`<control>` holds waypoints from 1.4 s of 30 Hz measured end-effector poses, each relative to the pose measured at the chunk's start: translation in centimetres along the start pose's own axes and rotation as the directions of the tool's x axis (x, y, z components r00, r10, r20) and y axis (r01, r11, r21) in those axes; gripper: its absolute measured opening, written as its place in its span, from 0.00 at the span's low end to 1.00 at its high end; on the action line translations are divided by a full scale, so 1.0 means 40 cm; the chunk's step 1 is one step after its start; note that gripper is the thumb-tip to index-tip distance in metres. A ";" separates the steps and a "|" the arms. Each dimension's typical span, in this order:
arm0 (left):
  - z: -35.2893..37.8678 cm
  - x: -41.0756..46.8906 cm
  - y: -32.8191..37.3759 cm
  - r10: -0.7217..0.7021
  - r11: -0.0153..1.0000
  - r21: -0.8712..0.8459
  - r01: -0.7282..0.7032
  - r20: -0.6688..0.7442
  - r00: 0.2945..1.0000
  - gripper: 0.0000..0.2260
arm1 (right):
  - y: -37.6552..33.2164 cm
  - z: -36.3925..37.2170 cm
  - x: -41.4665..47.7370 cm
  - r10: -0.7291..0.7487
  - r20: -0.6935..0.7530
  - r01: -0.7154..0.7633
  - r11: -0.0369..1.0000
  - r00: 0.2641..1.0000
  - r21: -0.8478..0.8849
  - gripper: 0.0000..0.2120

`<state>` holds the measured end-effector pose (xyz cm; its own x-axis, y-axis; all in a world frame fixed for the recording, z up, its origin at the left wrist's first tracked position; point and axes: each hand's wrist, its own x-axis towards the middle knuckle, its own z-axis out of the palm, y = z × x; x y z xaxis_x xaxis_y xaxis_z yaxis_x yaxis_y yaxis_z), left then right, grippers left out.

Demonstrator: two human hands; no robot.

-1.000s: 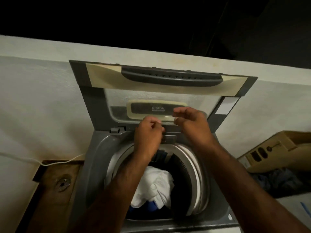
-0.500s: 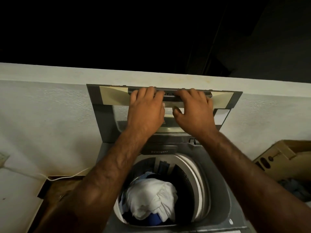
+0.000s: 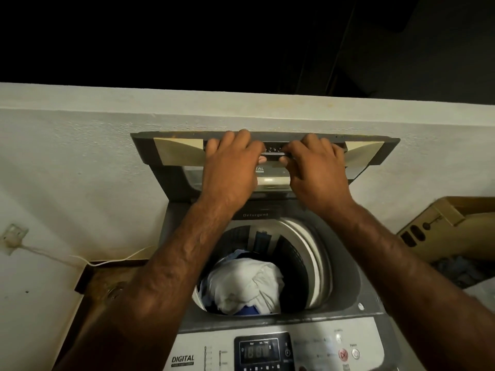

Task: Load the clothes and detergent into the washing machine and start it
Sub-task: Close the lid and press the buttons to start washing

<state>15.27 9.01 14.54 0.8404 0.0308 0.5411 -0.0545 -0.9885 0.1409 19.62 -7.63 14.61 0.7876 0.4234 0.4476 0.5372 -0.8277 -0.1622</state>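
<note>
Nearest is the control panel [image 3: 310, 344] of the washing machine [image 3: 348, 293], and its display shows digits. Behind it the drum [image 3: 310, 253] is uncovered, and the clothes [image 3: 246, 285] lie inside it, with a white cloth on top and something blue under it. Further back is the drawer [image 3: 255, 215] marked "Detergent". The lid [image 3: 171, 153] stands raised against the white wall [image 3: 80, 156]. The left hand [image 3: 230, 167] and the right hand [image 3: 316, 170] both grip the lid handle [image 3: 273, 153] side by side, with fingers curled over its top edge.

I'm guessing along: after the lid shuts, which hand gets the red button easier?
Probably the right hand. It and the left hand both grip the lid handle, but the red button sits on that side.
</note>
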 end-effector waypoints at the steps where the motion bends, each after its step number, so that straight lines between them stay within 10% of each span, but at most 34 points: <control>1: -0.006 -0.019 0.007 0.001 1.000 -0.009 -0.001 0.001 1.000 0.09 | -0.003 -0.005 -0.021 -0.001 -0.005 0.001 1.000 1.000 0.001 0.12; 13: -0.057 -0.307 0.100 -0.086 0.984 -0.136 0.116 0.206 0.975 0.08 | -0.010 -0.038 -0.301 -0.111 0.175 0.096 0.991 0.978 0.092 0.05; 27: 0.095 -0.492 0.121 -0.224 0.906 -0.144 0.399 0.637 0.738 0.09 | 0.023 0.144 -0.471 -0.073 0.626 -0.043 0.985 0.776 0.168 0.12; 42: 0.180 -0.477 0.084 -0.205 0.907 -0.086 0.411 0.764 0.612 0.09 | 0.039 0.201 -0.440 -0.037 0.732 -0.139 0.974 0.681 0.178 0.14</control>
<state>2.93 4.04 -1.30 0.9374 0.1086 -0.3309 0.2499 -0.8716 0.4218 9.01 -13.41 -0.58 0.7372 0.5881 -0.3327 0.4677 -0.7995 -0.3770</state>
